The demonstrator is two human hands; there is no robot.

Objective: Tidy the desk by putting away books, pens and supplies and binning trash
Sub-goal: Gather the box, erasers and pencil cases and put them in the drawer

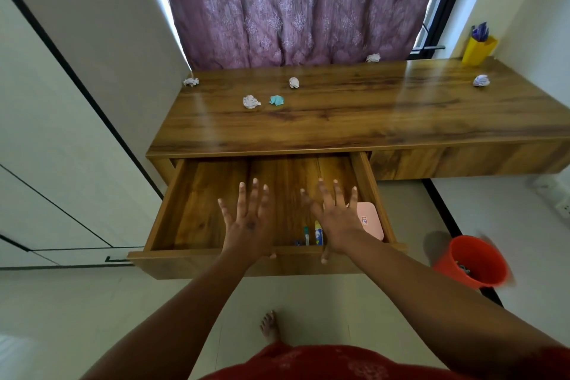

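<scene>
Head view. Both hands, left [246, 222] and right [336, 219], were spread flat and empty over the open drawer [197, 210], which held pens [306, 235], a glue stick [318, 233] and a pink case [370, 222] whose label was unreadable. Behind the drawer, six paper balls [251, 101] remained on the bench [354, 120]; the orange bin [472, 262] stood to the drawer's right.

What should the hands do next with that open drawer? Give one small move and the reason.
Probably push the drawer shut. Both the left hand and right hand are open and hold nothing, thumbs at its front edge, and pens and a pink case already lie inside. Crumpled paper balls on the desk come afterwards.
</scene>
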